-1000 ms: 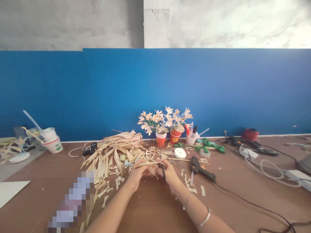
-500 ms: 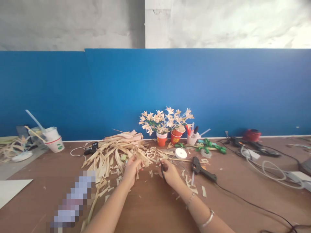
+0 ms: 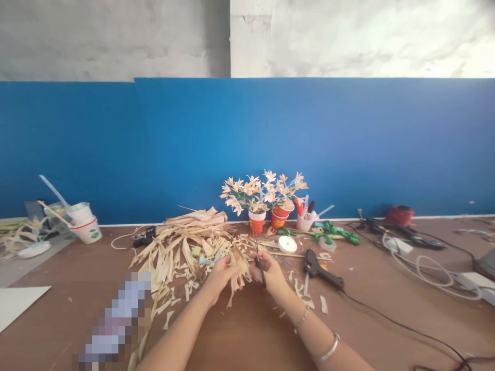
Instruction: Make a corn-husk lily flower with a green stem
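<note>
1. Apparently the cutting is partway: left of the glue gun (image 3: 319, 269), the left hand (image 3: 219, 280) pinches a husk piece (image 3: 240, 265) with a ragged lower edge.
2. Between that piece and the glue gun, the right hand (image 3: 271, 271) grips scissors (image 3: 261, 271); whether the blades are parted, I cannot tell.
3. Finished-looking flowers (image 3: 269, 191) stand in red cups (image 3: 257, 225) beyond the glue gun, to its left; a large husk heap (image 3: 187, 239) well left of it seems unused.
4. Yellow marks on those cups and a green emblem on the white cup (image 3: 85, 231), far left of the glue gun, are unreadable.
</note>
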`<state>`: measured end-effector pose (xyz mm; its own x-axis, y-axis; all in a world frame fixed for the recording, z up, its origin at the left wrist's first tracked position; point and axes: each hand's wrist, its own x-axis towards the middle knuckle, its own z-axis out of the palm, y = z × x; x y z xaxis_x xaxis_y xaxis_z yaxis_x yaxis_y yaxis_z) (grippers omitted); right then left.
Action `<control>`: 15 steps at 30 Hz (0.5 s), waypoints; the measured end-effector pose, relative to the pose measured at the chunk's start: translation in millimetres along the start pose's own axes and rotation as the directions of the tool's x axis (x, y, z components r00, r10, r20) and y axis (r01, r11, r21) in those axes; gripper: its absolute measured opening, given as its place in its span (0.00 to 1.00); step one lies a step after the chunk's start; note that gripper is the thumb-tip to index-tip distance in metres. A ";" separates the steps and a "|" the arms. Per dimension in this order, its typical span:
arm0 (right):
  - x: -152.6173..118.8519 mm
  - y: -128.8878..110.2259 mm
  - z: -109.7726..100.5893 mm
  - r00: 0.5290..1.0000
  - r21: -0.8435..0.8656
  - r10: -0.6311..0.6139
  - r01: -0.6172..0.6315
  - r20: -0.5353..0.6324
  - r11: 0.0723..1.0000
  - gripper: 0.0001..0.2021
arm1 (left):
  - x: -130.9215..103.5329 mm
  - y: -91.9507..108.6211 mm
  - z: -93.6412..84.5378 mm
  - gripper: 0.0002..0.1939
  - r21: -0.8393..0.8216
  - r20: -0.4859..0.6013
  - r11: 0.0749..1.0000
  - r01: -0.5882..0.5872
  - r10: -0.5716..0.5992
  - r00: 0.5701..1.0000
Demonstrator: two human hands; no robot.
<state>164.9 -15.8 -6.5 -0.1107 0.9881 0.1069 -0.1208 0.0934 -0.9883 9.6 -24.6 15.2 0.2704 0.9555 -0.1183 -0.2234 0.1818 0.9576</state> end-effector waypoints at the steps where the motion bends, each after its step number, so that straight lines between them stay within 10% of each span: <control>1: -0.6 -3.2 0.1 1.000 0.014 0.031 -0.031 -0.002 0.999 0.16 | 0.2 -0.9 -1.3 0.12 -0.013 0.015 1.000 -0.001 0.001 1.000; 15: -13.2 -27.7 2.0 0.988 0.052 0.069 -0.077 0.141 0.996 0.16 | -0.1 -1.4 -0.9 0.20 -0.068 -0.095 0.998 0.012 -0.019 0.995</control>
<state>167.7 -31.7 19.7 -0.2571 0.9649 0.0528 -0.1627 0.0106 -0.9866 9.1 -24.7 13.7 0.1845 0.9696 -0.1604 -0.2834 0.2088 0.9360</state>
